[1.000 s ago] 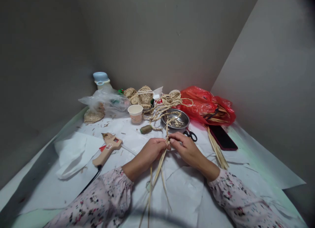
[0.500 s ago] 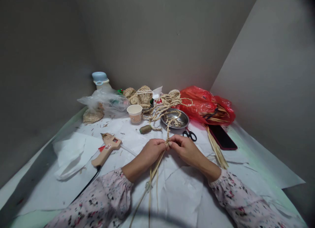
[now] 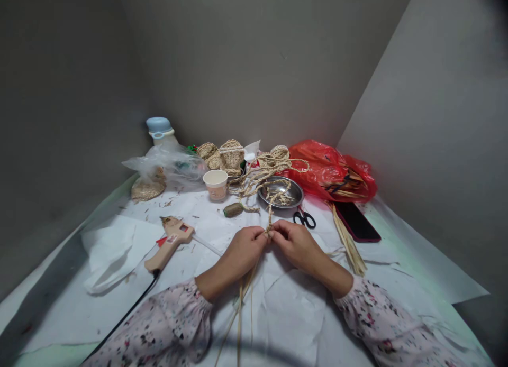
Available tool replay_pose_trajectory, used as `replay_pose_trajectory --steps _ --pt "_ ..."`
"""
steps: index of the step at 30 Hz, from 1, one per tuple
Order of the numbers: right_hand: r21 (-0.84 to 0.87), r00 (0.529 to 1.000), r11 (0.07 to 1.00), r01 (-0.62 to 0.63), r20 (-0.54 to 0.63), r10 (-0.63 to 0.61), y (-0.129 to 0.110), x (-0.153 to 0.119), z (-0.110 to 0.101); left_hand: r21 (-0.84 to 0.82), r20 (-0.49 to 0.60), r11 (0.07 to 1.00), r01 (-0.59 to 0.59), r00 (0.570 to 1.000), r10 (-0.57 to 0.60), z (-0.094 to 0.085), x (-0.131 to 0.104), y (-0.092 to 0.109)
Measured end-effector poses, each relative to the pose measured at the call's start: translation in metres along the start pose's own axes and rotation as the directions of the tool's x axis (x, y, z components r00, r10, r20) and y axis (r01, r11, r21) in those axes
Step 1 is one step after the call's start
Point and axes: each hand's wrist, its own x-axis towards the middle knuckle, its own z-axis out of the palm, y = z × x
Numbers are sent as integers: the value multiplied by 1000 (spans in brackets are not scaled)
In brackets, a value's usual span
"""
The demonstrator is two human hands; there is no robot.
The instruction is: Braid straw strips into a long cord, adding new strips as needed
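Note:
My left hand (image 3: 246, 250) and my right hand (image 3: 296, 244) meet at the middle of the table, fingertips pinched on a straw braid (image 3: 270, 217). From the pinch the braided part runs up over a metal bowl (image 3: 296, 196) holding straw scraps, into a loose heap of braid (image 3: 257, 177). Loose straw strands (image 3: 239, 324) hang down from under my left hand towards me. Just beyond my right hand lie black-handled scissors (image 3: 305, 219). A small green-ended spool (image 3: 233, 210) lies beyond my left hand.
At left are a glue gun (image 3: 169, 245) with its cord and crumpled white paper (image 3: 109, 250). Farther back stand a paper cup (image 3: 215, 186), a blue-capped bottle (image 3: 159, 129), a clear bag (image 3: 174, 166) and woven pieces (image 3: 232, 155). At right are a red bag (image 3: 317, 166), phone (image 3: 357, 222) and straw bundle (image 3: 348, 240).
Both hands still pinch the braid, with slightly shifted fingers. The loose strands below them have swung and lie differently. The whole view has moved a little.

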Motion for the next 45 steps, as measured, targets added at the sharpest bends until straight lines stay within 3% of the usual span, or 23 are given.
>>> replay_pose_trajectory --steps 6,13,23,36,45 --pt "-102 997 994 42 -62 -49 -4 -1 0 290 -44 955 -66 996 82 -3 -9 11" --pt "-118 994 993 25 -102 -37 -3 -2 2 581 -145 812 -62 973 179 -2 -16 18" --pt "9 984 998 -62 -166 63 -2 -3 9 568 -94 819 -81 982 162 8 -22 21" --pt "185 967 971 -150 -175 183 0 -1 14 749 69 641 -167 982 175 15 -31 30" --pt "285 965 945 -161 -157 211 -4 -2 15 819 127 531 -215 972 198 19 -31 23"
